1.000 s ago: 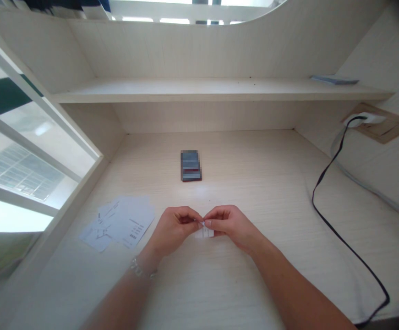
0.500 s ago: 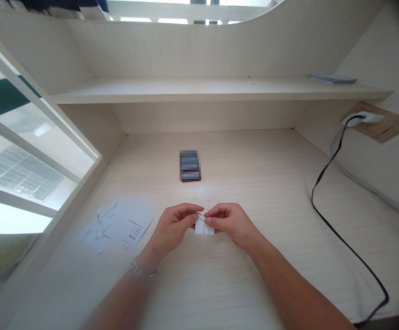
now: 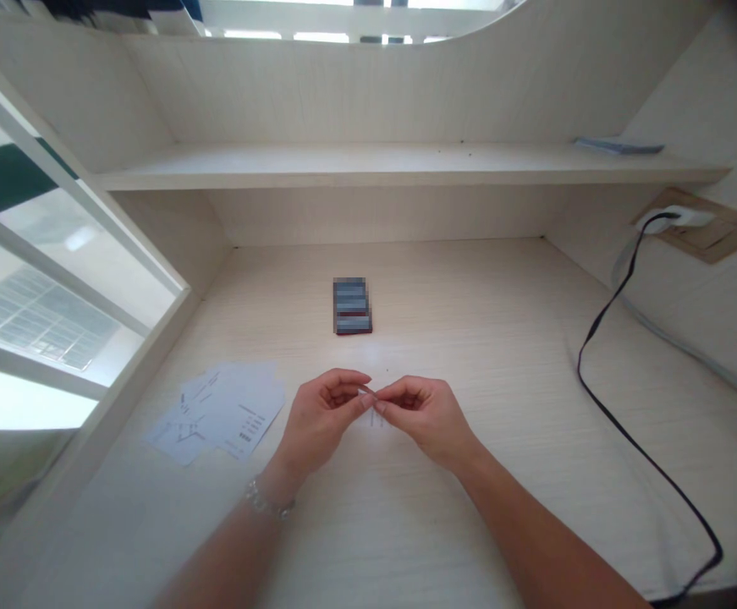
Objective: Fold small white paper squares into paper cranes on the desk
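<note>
Between my two hands is a small piece of white paper [image 3: 376, 417] with faint print, mostly hidden by the fingers. My left hand [image 3: 328, 416] pinches its left side between thumb and fingers, and a bracelet [image 3: 268, 499] circles that wrist. From the other side my right hand [image 3: 420, 416] pinches the paper too. The fingertips of both hands nearly meet at its upper edge. Several printed white sheets [image 3: 228, 410] lie overlapping on the desk to the left of my left hand. Beyond the hands lies a dark, pixelated rectangular object [image 3: 352, 305] with a red edge.
A black cable [image 3: 622, 429] runs from a plug in the wall socket [image 3: 701, 224] down the desk's right side. Above the back of the desk [image 3: 470, 296] is a shelf [image 3: 343, 161] with a flat item [image 3: 618, 146] on it. A slatted barrier [image 3: 69, 279] borders the left.
The paper's white face, plainly visible before, now shows only as a thin edge and a faint lower part. Both hands' fingertips have drawn closer together over it.
</note>
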{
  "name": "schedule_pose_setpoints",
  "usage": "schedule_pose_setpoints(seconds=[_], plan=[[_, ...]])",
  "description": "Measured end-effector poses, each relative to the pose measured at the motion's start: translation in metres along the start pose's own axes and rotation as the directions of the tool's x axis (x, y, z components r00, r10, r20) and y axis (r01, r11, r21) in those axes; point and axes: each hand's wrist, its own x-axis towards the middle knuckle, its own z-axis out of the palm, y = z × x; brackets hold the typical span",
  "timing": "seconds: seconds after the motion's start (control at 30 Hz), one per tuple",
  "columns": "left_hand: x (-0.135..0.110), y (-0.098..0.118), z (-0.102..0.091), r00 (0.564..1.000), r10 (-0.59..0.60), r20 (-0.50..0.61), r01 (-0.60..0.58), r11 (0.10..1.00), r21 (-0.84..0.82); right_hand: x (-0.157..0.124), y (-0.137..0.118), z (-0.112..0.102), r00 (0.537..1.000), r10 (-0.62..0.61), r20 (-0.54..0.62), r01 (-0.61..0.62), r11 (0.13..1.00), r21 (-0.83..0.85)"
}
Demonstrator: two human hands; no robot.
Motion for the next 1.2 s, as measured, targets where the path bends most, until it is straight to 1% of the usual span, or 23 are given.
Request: schedule_pose_setpoints(seconds=[0.2, 0.33, 0.4, 0.57, 0.67, 0.8, 0.87, 1.07, 1.13, 1.2], plan=[[0.0, -0.002, -0.001, 1.0, -0.013, 0.013, 0.013, 0.999, -0.036, -0.001, -0.001, 0.0, 1.0, 0.0, 0.012, 0.0, 0.999, -0.033], [0.001, -0.001, -0.001, 0.999, -0.023, 0.023, 0.023, 0.999, -0.022, 0.001, 0.0, 0.0, 1.0, 0.002, 0.012, -0.002, 1.0, -0.012], [0.001, -0.001, -0.001, 0.999, -0.04, 0.021, 0.04, 0.999, -0.014, 0.003, 0.002, -0.001, 0.999, 0.025, 0.022, -0.025, 1.0, 0.001], [0.003, -0.002, 0.0, 0.996, -0.091, 0.009, 0.091, 0.996, -0.006, 0.006, 0.007, -0.002, 0.991, 0.126, 0.049, -0.128, 0.991, 0.046], [0.003, -0.002, 0.001, 0.995, -0.1, 0.004, 0.1, 0.995, 0.001, 0.006, 0.007, -0.002, 0.988, 0.142, 0.066, -0.146, 0.987, 0.069], [0.003, -0.002, 0.001, 0.995, -0.096, 0.007, 0.096, 0.995, 0.018, 0.006, 0.006, -0.002, 0.988, 0.14, 0.069, -0.145, 0.987, 0.069], [0.002, -0.003, 0.002, 0.996, -0.086, -0.009, 0.086, 0.996, 0.035, 0.006, 0.007, -0.001, 0.99, 0.128, 0.058, -0.131, 0.989, 0.061], [0.0, -0.01, 0.005, 0.997, 0.014, -0.07, -0.007, 0.995, 0.096, 0.007, 0.013, 0.005, 0.998, 0.065, -0.001, -0.065, 0.996, 0.056], [0.0, -0.01, 0.006, 0.995, 0.036, -0.093, -0.028, 0.996, 0.085, 0.007, 0.012, 0.007, 0.999, 0.051, -0.001, -0.051, 0.997, 0.058], [0.0, -0.009, 0.006, 0.995, 0.028, -0.094, -0.024, 0.999, 0.038, 0.006, 0.011, 0.007, 0.999, 0.032, -0.001, -0.032, 0.998, 0.054]])
